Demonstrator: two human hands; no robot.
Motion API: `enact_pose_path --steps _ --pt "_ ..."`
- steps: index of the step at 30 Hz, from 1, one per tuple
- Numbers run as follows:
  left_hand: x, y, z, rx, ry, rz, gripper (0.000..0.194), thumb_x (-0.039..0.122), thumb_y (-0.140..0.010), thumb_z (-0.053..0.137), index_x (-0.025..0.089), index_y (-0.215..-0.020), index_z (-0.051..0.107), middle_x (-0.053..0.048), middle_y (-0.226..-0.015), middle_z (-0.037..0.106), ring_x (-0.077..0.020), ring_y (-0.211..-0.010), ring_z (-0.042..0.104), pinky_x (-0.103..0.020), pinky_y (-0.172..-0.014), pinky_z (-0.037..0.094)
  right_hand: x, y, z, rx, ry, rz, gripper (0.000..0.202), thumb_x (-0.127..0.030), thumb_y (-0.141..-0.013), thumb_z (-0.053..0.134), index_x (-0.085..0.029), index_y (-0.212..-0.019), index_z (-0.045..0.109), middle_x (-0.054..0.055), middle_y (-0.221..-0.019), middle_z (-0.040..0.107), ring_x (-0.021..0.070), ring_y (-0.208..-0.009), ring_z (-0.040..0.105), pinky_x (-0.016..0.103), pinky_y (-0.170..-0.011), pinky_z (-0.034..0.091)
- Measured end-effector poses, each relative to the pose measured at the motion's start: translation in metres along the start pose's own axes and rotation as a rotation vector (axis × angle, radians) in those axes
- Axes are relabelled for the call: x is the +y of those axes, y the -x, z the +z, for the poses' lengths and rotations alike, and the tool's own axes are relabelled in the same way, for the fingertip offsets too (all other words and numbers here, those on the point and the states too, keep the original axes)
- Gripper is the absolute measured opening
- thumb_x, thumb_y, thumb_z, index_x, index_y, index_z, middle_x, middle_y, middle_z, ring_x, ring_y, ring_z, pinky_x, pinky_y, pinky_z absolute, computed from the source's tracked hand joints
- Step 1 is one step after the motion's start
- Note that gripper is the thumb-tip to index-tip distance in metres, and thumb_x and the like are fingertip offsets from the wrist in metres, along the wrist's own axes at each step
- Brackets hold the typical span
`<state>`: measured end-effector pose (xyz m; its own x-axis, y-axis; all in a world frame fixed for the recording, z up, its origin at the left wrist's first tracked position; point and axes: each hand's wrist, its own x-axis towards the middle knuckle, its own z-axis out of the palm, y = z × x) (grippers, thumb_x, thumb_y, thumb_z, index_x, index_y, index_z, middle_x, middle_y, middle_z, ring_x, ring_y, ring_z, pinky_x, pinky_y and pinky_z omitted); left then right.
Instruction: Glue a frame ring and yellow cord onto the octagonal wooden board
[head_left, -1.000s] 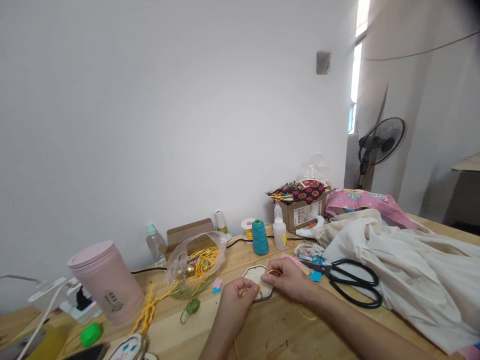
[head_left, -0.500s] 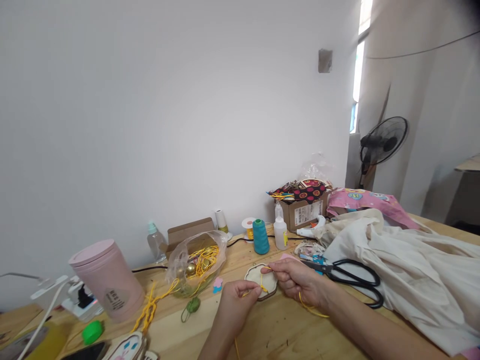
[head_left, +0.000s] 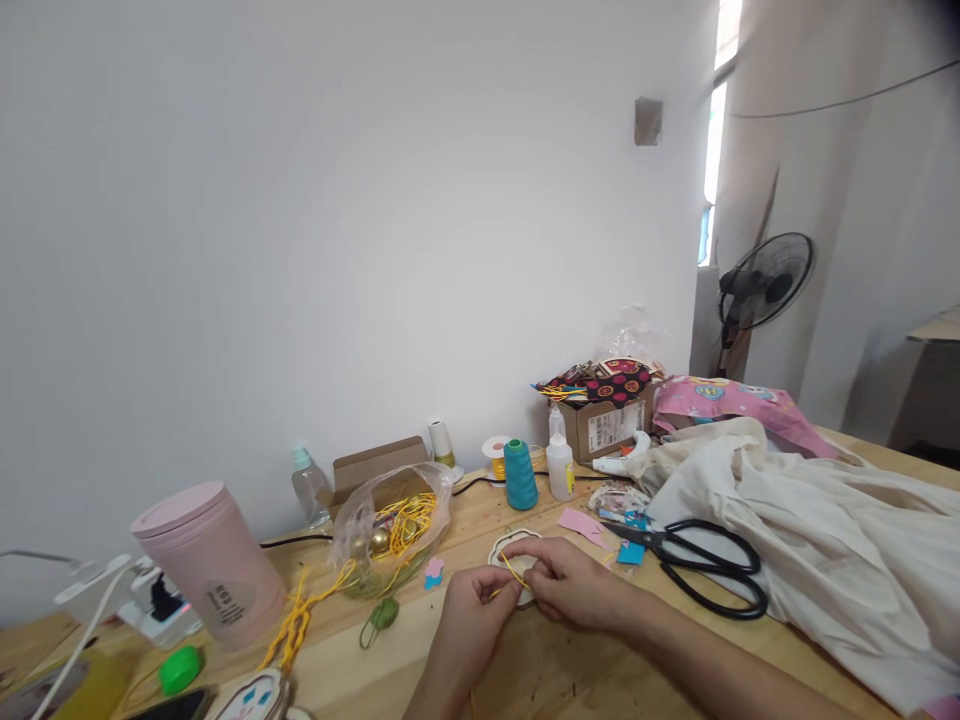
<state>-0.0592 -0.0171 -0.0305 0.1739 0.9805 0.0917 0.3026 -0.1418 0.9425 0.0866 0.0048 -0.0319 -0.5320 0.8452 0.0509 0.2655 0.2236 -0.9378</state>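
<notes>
Close together at the front of the table, my two hands work on a yellow cord (head_left: 514, 570). My left hand (head_left: 480, 600) pinches the cord between thumb and fingertips. The fingers of my right hand (head_left: 562, 580) are closed on the same cord just beside them, the index finger stretched along it. Behind and under the hands lies a pale scalloped piece (head_left: 501, 546) with a dark edge, mostly covered by them. Whether the cord is fixed to that piece I cannot tell.
Black-handled scissors (head_left: 712, 560) lie right of my hands, near white cloth (head_left: 817, 540). Behind stand a teal thread cone (head_left: 520, 475) and a squeeze bottle (head_left: 559, 470). Leftward are a green yarn ball (head_left: 385, 613), a plastic bag (head_left: 352, 540) of yellow cord and a pink canister (head_left: 214, 565).
My right hand has moved left, right up to my left hand, and now covers more of the scalloped piece. The pink paper scrap behind it has come into fuller view.
</notes>
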Motion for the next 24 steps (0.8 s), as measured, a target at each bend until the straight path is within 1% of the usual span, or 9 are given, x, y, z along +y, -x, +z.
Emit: enact_pose_path --steps 3,5,9,12,15,18,21,24 --pt "0.000 0.000 0.000 -0.002 0.051 -0.041 0.017 0.020 -0.062 0.052 0.012 -0.060 0.067 -0.002 -0.058 0.065 -0.0144 -0.058 0.053 -0.021 -0.054 0.037 0.001 0.001 0.000 0.087 0.253 -0.123 0.040 -0.009 -0.063 0.040 -0.021 -0.098 0.055 -0.008 -0.043 0.035 0.0061 -0.041 0.031 0.016 -0.042 0.022" --pt "-0.001 -0.001 0.000 -0.019 0.070 -0.062 0.018 0.022 -0.062 0.052 0.011 -0.059 0.067 -0.001 -0.054 0.063 -0.0129 -0.054 0.051 -0.020 -0.051 0.035 0.001 0.002 0.000 0.117 0.340 -0.159 0.040 -0.009 -0.063 0.040 -0.021 -0.098 0.056 -0.008 -0.044 0.035 0.0065 -0.043 0.032 0.017 -0.044 0.023" --pt "-0.005 -0.003 0.000 -0.010 0.059 -0.107 0.024 0.030 -0.063 0.054 0.010 -0.059 0.066 -0.001 -0.050 0.061 -0.0112 -0.048 0.047 -0.020 -0.047 0.031 0.000 0.003 -0.001 0.089 0.359 -0.151 0.041 -0.010 -0.064 0.039 -0.021 -0.101 0.055 -0.008 -0.043 0.036 0.0062 -0.040 0.031 0.016 -0.043 0.023" --pt "-0.006 -0.004 0.000 0.015 0.063 -0.123 0.022 0.029 -0.061 0.055 0.010 -0.059 0.066 -0.001 -0.050 0.061 -0.0114 -0.048 0.048 -0.020 -0.048 0.031 -0.001 0.002 -0.001 0.073 0.332 -0.131 0.042 -0.011 -0.065 0.040 -0.020 -0.103 0.053 -0.008 -0.042 0.036 0.0059 -0.038 0.031 0.015 -0.041 0.023" --pt "-0.005 -0.003 0.000 0.029 0.072 -0.109 0.021 0.029 -0.060 0.056 0.011 -0.058 0.066 -0.001 -0.050 0.062 -0.0116 -0.048 0.048 -0.020 -0.048 0.032 0.000 0.001 -0.001 0.072 0.326 -0.122 0.042 -0.012 -0.066 0.039 -0.020 -0.105 0.053 -0.008 -0.043 0.037 0.0058 -0.038 0.031 0.015 -0.040 0.023" --pt "-0.005 -0.004 0.000 0.020 0.054 -0.102 0.023 0.031 -0.061 0.056 0.011 -0.057 0.066 -0.001 -0.049 0.061 -0.0113 -0.047 0.047 -0.020 -0.046 0.031 -0.001 0.002 -0.001 0.068 0.360 -0.133 0.039 -0.013 -0.067 0.040 -0.020 -0.103 0.054 -0.008 -0.042 0.036 0.0055 -0.037 0.030 0.015 -0.040 0.023" --pt "-0.006 -0.004 -0.001 0.044 0.018 -0.098 0.023 0.031 -0.061 0.056 0.011 -0.055 0.065 0.000 -0.046 0.059 -0.0107 -0.045 0.046 -0.019 -0.044 0.030 -0.004 0.004 -0.002 0.078 0.446 -0.176 0.034 -0.014 -0.067 0.042 -0.021 -0.096 0.058 -0.008 -0.042 0.037 0.0056 -0.038 0.029 0.016 -0.041 0.022" --pt "-0.005 -0.004 -0.001 0.064 0.041 -0.098 0.020 0.029 -0.060 0.057 0.011 -0.057 0.065 -0.001 -0.051 0.062 -0.0123 -0.049 0.050 -0.020 -0.048 0.034 -0.009 0.006 -0.003 0.124 0.543 -0.202 0.025 -0.018 -0.067 0.045 -0.021 -0.083 0.064 -0.005 -0.043 0.044 0.0067 -0.040 0.035 0.017 -0.043 0.023"
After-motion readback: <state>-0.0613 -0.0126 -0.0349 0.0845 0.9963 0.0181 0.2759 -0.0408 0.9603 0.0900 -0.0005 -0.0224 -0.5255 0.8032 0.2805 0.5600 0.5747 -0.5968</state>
